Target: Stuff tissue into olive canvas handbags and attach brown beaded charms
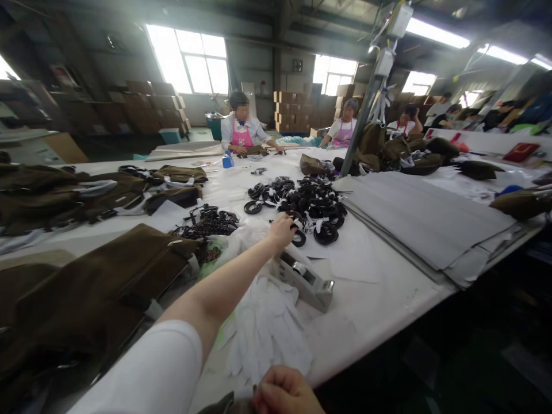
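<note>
My left hand (282,230) reaches out to the near edge of a pile of coiled black straps (302,195), many wrapped with white bands. Its fingers are bent closed around one coiled black strap (298,237). My right hand (287,392) is low at the bottom edge, with thumb and fingers pinched together. A small dark piece shows at its fingertips, beside a white strip and a dark olive fabric edge; what it grips is unclear. Between the hands lie a stack of white paper strips (269,328) and a grey tape dispenser (306,282).
Dark olive bags (107,276) cover the left side. A heap of dark chains (207,223) lies beyond them. Grey sheets (431,213) are stacked at right, near a metal post (362,109). Co-workers, one in a pink apron (241,137), sit across the table.
</note>
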`<state>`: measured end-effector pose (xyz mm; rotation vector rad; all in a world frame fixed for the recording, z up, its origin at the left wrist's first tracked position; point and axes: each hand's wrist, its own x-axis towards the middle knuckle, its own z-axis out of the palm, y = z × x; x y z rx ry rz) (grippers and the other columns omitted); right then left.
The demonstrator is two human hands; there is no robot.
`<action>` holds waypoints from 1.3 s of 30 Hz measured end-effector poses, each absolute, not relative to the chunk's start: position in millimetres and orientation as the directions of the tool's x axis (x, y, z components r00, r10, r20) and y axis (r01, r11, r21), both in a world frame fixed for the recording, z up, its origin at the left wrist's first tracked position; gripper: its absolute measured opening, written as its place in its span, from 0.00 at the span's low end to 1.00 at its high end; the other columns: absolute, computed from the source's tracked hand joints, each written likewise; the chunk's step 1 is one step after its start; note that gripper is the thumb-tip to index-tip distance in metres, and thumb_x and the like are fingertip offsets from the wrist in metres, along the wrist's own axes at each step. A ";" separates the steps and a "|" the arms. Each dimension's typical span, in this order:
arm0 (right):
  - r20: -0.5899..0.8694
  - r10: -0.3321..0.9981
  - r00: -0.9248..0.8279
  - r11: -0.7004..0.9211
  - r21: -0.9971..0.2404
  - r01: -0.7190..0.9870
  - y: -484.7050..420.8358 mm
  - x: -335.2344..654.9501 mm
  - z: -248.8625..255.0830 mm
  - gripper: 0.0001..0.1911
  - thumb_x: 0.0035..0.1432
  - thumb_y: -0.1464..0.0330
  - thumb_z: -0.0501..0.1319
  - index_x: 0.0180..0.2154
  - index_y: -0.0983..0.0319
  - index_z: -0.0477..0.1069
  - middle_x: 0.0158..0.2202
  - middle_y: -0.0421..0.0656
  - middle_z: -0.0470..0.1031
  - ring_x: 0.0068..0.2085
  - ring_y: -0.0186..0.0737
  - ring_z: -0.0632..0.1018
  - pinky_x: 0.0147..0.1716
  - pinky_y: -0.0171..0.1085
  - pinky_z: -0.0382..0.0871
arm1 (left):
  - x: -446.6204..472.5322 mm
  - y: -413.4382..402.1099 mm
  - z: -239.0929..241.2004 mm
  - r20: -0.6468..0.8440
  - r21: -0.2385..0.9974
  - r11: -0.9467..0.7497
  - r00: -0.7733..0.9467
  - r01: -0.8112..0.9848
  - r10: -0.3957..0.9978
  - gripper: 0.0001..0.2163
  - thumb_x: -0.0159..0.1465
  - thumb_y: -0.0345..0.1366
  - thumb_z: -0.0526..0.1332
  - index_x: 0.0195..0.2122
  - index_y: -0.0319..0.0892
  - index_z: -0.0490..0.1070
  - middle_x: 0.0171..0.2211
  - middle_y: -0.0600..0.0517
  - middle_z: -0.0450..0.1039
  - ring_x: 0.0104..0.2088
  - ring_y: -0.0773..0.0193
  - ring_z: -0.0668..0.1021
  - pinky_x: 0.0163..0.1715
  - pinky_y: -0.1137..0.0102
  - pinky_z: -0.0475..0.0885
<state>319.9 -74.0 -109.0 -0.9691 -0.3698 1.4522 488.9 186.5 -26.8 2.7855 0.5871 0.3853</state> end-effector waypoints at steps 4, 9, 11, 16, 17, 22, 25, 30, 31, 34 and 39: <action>-0.346 0.931 0.112 -0.196 -0.736 -0.648 -78.2 320.6 -95.4 0.28 0.42 0.46 0.70 0.26 0.65 0.70 0.15 0.36 0.66 0.16 0.26 0.62 0.18 0.30 0.47 | 411.5 179.3 13.1 0.295 0.383 -0.855 0.831 0.348 0.471 0.13 0.70 0.39 0.49 0.45 0.38 0.70 0.40 0.47 0.74 0.41 0.60 0.75 0.43 0.66 0.70; -0.343 0.921 0.184 -0.187 -0.804 -0.564 -82.5 316.0 -82.5 0.24 0.49 0.50 0.68 0.29 0.66 0.71 0.14 0.32 0.60 0.16 0.23 0.54 0.16 0.29 0.42 | 261.1 154.3 14.3 0.339 0.389 -0.882 0.848 0.268 0.407 0.11 0.67 0.41 0.53 0.39 0.40 0.70 0.36 0.48 0.74 0.38 0.59 0.75 0.44 0.65 0.70; -0.350 0.909 0.225 -0.165 -0.798 -0.579 -78.7 313.6 -81.7 0.21 0.50 0.52 0.67 0.29 0.65 0.71 0.14 0.30 0.57 0.16 0.23 0.52 0.15 0.29 0.40 | 204.8 134.9 1.0 0.326 0.347 -0.906 0.875 0.241 0.358 0.09 0.67 0.38 0.54 0.38 0.40 0.71 0.37 0.47 0.75 0.41 0.58 0.75 0.52 0.61 0.66; -0.426 0.902 0.078 -0.279 -0.710 -0.647 -60.1 302.2 -81.3 0.22 0.49 0.57 0.70 0.41 0.64 0.72 0.17 0.28 0.54 0.16 0.22 0.49 0.13 0.27 0.38 | 118.5 81.5 -28.5 0.154 0.395 -0.860 0.899 0.323 0.409 0.08 0.68 0.36 0.54 0.40 0.43 0.72 0.40 0.49 0.77 0.43 0.61 0.76 0.60 0.61 0.59; -0.427 0.904 0.006 -0.325 -0.697 -0.639 -56.0 298.4 -81.2 0.22 0.50 0.57 0.69 0.42 0.64 0.72 0.17 0.28 0.54 0.16 0.22 0.48 0.13 0.27 0.37 | 110.3 73.0 -32.2 0.132 0.414 -0.848 0.900 0.330 0.415 0.08 0.68 0.36 0.54 0.40 0.44 0.73 0.39 0.50 0.77 0.43 0.62 0.77 0.61 0.61 0.58; -0.471 0.881 -0.045 -0.388 -0.665 -0.639 -39.9 272.2 -85.3 0.17 0.51 0.57 0.69 0.34 0.62 0.70 0.15 0.28 0.54 0.15 0.22 0.47 0.12 0.26 0.36 | 90.8 49.0 -45.1 0.088 0.466 -0.825 0.911 0.319 0.403 0.10 0.67 0.35 0.54 0.40 0.44 0.75 0.38 0.49 0.77 0.43 0.61 0.76 0.62 0.60 0.57; -0.464 0.885 0.029 -0.334 -0.678 -0.654 -35.7 258.2 -88.6 0.17 0.48 0.59 0.72 0.33 0.62 0.70 0.15 0.28 0.57 0.14 0.21 0.49 0.12 0.27 0.36 | 84.1 48.1 -49.6 0.086 0.539 -0.777 0.896 0.326 0.435 0.09 0.66 0.35 0.56 0.40 0.44 0.76 0.39 0.48 0.77 0.44 0.59 0.77 0.63 0.58 0.57; -0.408 0.911 0.064 -0.277 -0.719 -0.637 -35.6 247.5 -89.6 0.18 0.48 0.58 0.72 0.37 0.62 0.72 0.15 0.30 0.61 0.14 0.21 0.49 0.12 0.28 0.36 | 84.6 56.8 -56.9 -0.020 0.898 -0.373 0.866 0.235 0.499 0.11 0.60 0.37 0.58 0.38 0.42 0.78 0.48 0.47 0.76 0.50 0.55 0.75 0.56 0.63 0.66; -0.408 0.910 0.075 -0.274 -0.727 -0.629 -35.7 246.7 -89.2 0.19 0.48 0.58 0.71 0.37 0.62 0.73 0.15 0.30 0.62 0.14 0.21 0.49 0.12 0.28 0.36 | 87.6 57.9 -59.9 -0.064 0.945 -0.236 0.838 0.225 0.542 0.12 0.62 0.40 0.56 0.35 0.41 0.78 0.44 0.48 0.78 0.47 0.56 0.77 0.53 0.64 0.69; -0.412 0.904 0.116 -0.266 -0.752 -0.603 -35.8 245.2 -86.6 0.19 0.48 0.57 0.71 0.37 0.63 0.72 0.17 0.32 0.65 0.14 0.21 0.50 0.12 0.28 0.36 | 98.4 57.1 -70.5 -0.166 0.974 0.002 0.705 0.227 0.689 0.16 0.62 0.46 0.55 0.28 0.40 0.74 0.29 0.51 0.77 0.34 0.60 0.77 0.40 0.66 0.73; -0.455 0.871 0.187 -0.265 -0.754 -0.601 -34.9 243.9 -83.0 0.20 0.46 0.57 0.72 0.32 0.63 0.70 0.15 0.31 0.63 0.13 0.21 0.51 0.11 0.28 0.37 | 104.9 46.6 -72.9 -0.057 0.978 -0.071 0.583 0.195 0.811 0.11 0.60 0.44 0.60 0.28 0.41 0.70 0.28 0.52 0.73 0.32 0.63 0.74 0.38 0.69 0.70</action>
